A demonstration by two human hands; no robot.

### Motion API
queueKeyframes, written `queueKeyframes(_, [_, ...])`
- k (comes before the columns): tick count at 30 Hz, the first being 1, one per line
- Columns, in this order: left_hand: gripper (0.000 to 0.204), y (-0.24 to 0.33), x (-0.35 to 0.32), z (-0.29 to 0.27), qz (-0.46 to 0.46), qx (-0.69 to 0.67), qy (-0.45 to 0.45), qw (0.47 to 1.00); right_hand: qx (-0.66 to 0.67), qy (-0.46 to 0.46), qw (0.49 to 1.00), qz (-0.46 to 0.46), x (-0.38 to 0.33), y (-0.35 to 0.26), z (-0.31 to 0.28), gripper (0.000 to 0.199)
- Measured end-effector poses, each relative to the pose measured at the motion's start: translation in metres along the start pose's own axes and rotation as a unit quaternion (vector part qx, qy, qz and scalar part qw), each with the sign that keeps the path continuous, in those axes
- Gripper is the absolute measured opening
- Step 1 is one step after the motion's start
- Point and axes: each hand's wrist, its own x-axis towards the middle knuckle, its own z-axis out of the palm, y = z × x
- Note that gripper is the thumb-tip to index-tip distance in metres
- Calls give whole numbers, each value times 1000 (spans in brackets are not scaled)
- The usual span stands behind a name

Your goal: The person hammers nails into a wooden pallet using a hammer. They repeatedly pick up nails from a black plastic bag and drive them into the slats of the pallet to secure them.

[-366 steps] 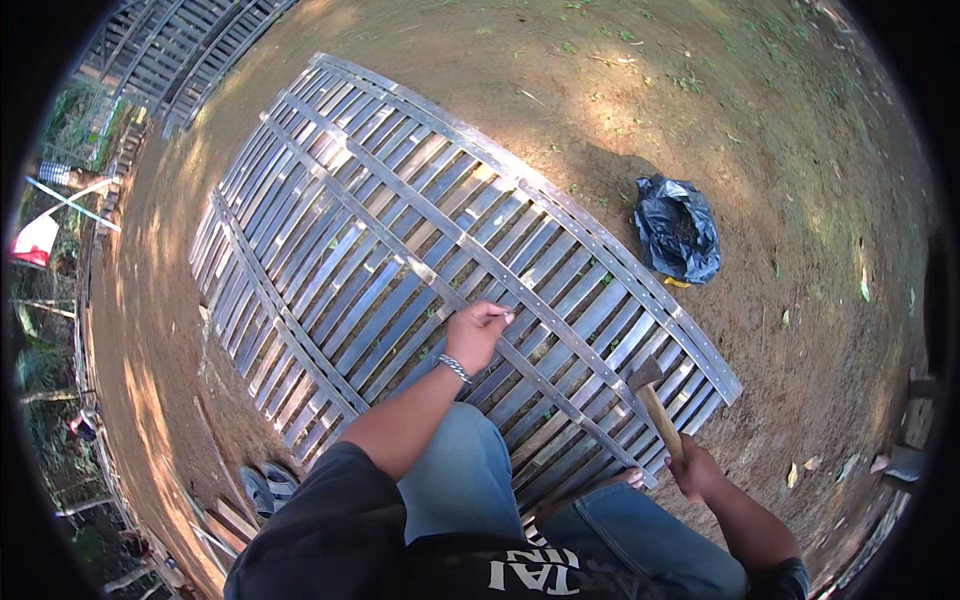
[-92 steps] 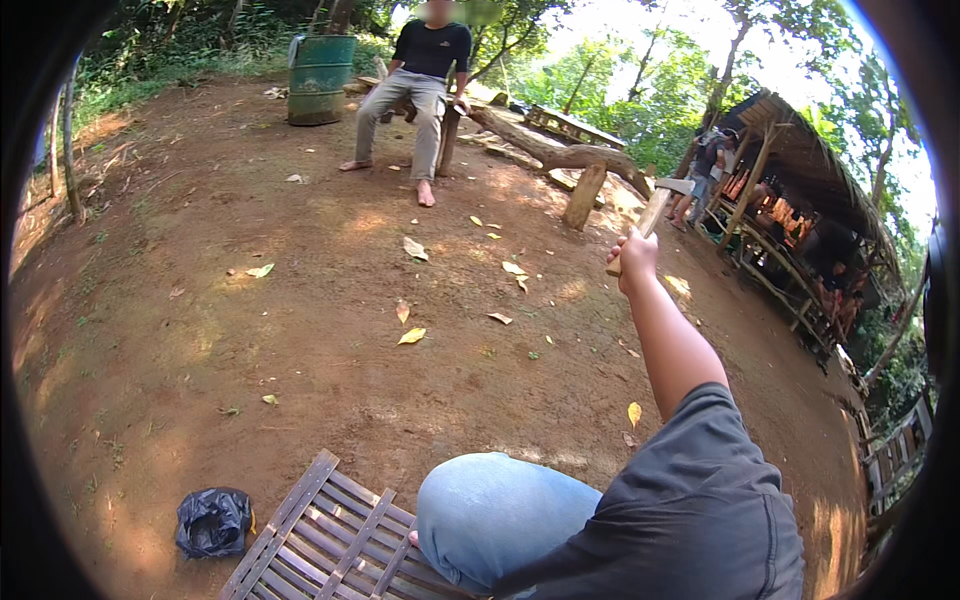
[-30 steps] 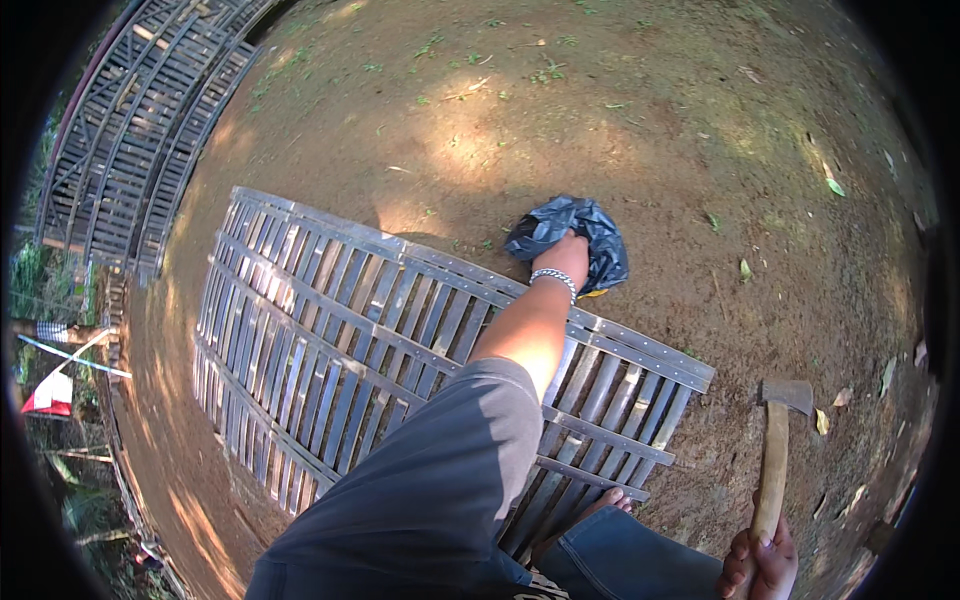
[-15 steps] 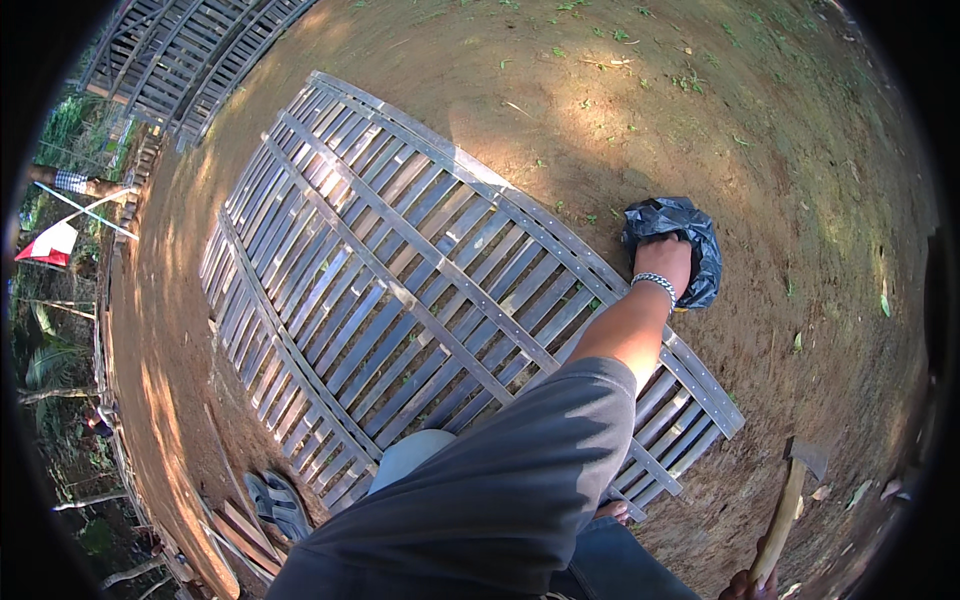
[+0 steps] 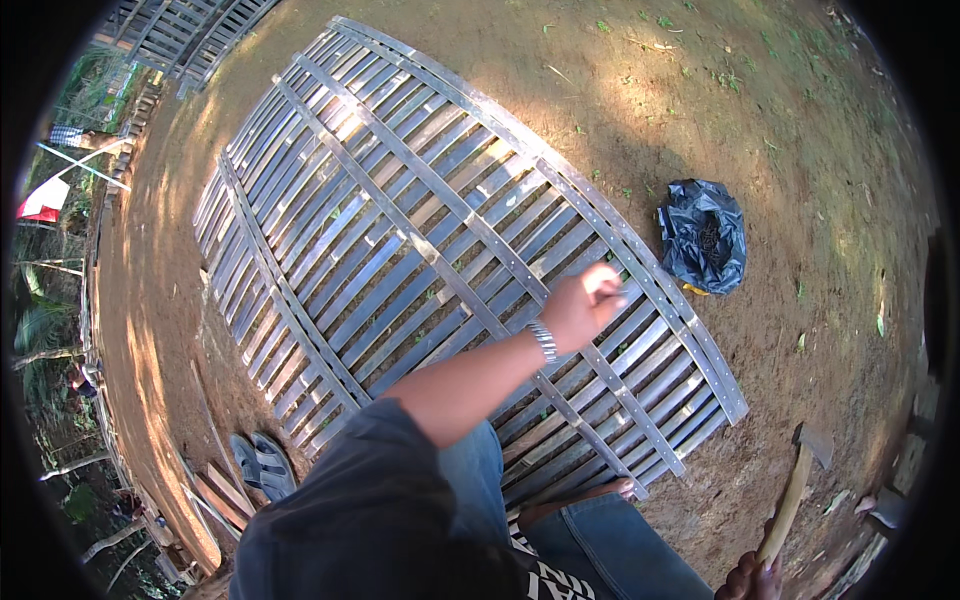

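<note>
My left hand (image 5: pixel 578 312), with a metal bracelet at the wrist, is over the right part of a slatted wooden panel (image 5: pixel 480 228) lying on the ground. Its thumb and fingers are pinched together; a small blurred thing seems to show at the tips, too unclear to name. Right of the panel stands an open black plastic bag (image 5: pixel 680 255) with small dark pieces inside. At the lower right my right hand (image 5: pixel 752 578) grips the wooden handle of a hatchet (image 5: pixel 790 495), its metal head pointing up and away from me.
My bare foot (image 5: pixel 622 487) is at the panel's near edge. Sandals (image 5: pixel 262 465) and some wooden strips (image 5: pixel 228 495) lie at the lower left. Another slatted panel (image 5: pixel 190 35) is at the far left. A red and white flag (image 5: pixel 45 200) hangs beyond the bare dirt ground (image 5: pixel 800 150).
My left hand has come out of the black bag and moved left, over the slats. The bag's inside now shows. My right hand keeps hold of the hatchet.
</note>
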Motion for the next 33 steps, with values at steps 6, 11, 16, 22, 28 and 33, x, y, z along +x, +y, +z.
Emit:
queueKeyframes(6, [21,-68,-111,-180,-180,-79,143,970,-33,-6,999,-16,7,-2,22,67])
queueKeyframes(11, [24,-81,-135,-201,-159,-68,194,966,-58,-27,998,-26,11,1,38,64])
queueKeyframes(16, [20,-62,-89,-172,-180,8,191,965,-106,-15,994,-31,11,7,43,65])
queueKeyframes(22, [15,-76,-25,-169,-26,70,269,960,-168,53,983,-45,7,16,54,60])
queueKeyframes(28, [15,-96,12,-177,11,221,287,932,-313,132,938,-66,9,23,54,30])
queueKeyframes(33, [17,-93,17,-170,21,308,308,900,-396,135,908,3,20,32,62,29])
